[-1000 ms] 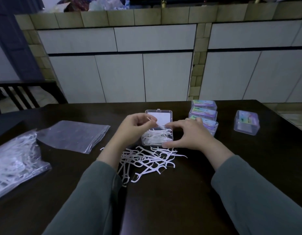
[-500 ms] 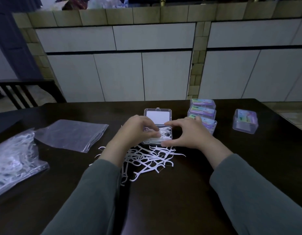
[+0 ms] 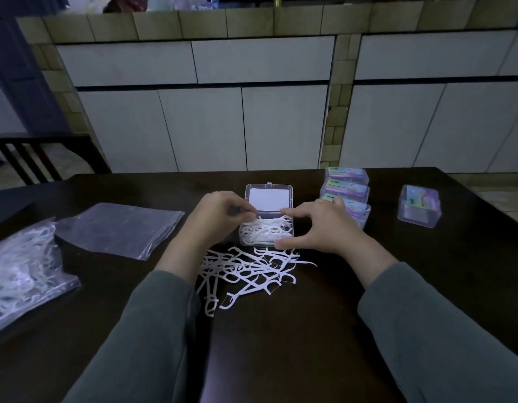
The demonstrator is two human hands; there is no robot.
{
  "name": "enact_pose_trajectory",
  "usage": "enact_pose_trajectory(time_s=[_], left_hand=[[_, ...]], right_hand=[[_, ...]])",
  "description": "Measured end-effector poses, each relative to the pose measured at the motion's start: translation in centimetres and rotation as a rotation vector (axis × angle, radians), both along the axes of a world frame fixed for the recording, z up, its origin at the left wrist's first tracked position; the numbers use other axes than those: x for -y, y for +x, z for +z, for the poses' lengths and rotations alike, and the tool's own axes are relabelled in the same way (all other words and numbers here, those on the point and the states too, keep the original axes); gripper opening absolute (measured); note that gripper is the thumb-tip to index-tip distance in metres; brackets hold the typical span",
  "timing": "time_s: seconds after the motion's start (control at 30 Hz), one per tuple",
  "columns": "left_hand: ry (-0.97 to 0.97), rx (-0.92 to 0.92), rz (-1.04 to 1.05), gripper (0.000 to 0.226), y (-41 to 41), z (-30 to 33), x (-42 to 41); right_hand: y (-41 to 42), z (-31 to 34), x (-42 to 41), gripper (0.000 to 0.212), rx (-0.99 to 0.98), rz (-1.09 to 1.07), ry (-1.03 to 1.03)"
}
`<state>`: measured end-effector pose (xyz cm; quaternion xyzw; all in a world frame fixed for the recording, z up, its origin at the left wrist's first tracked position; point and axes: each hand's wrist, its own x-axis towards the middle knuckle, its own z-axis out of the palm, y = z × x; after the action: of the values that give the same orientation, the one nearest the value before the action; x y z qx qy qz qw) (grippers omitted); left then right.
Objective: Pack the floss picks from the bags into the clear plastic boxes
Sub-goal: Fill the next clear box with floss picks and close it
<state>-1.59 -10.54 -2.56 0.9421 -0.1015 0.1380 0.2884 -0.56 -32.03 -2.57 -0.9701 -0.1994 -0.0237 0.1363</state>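
Note:
An open clear plastic box [image 3: 266, 243] sits mid-table, filled with white floss picks [image 3: 266, 229], its lid [image 3: 268, 199] standing up behind. My left hand [image 3: 220, 219] is at the box's left rim, its curled fingers pinching a pick down among the others. My right hand [image 3: 324, 228] grips the box's right side, thumb at the front corner and index finger at the back. A loose pile of floss picks [image 3: 246, 271] lies on the dark table [image 3: 281, 344] just in front of the box.
A bag full of floss picks [image 3: 22, 271] lies at the left edge, with an empty flat bag [image 3: 118, 228] beside it. Three closed labelled boxes [image 3: 346, 187] line up right of my right hand, and one more closed box [image 3: 420, 209] stands farther right. A chair [image 3: 33, 158] is at back left.
My left hand has come down from above the box, carrying a pick into it. My right hand has kept its hold on the box's right side.

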Motion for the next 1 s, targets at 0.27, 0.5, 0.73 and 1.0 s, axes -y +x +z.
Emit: enact_pose_trajectory(time_s=[0.27,0.5,0.73,1.0], left_hand=[[0.227,0.027,0.054,0.011,0.2,0.3,0.0],[0.235,0.093,-0.084,0.016,0.1,-0.3,2.1],[0.060,0.079,-0.070,0.014,-0.5,0.0,0.9],[0.070,-0.100,0.195,0.046,-0.4,-1.6,-4.5]], right_hand=[[0.3,-0.5,0.1,0.074,0.004,0.021,0.006],[0.1,-0.3,0.1,0.069,0.005,0.028,0.024],[0.1,-0.8,-0.1,0.076,-0.027,-0.060,0.013],[-3.2,1.1,-1.5,0.050,0.087,0.033,-0.008]])
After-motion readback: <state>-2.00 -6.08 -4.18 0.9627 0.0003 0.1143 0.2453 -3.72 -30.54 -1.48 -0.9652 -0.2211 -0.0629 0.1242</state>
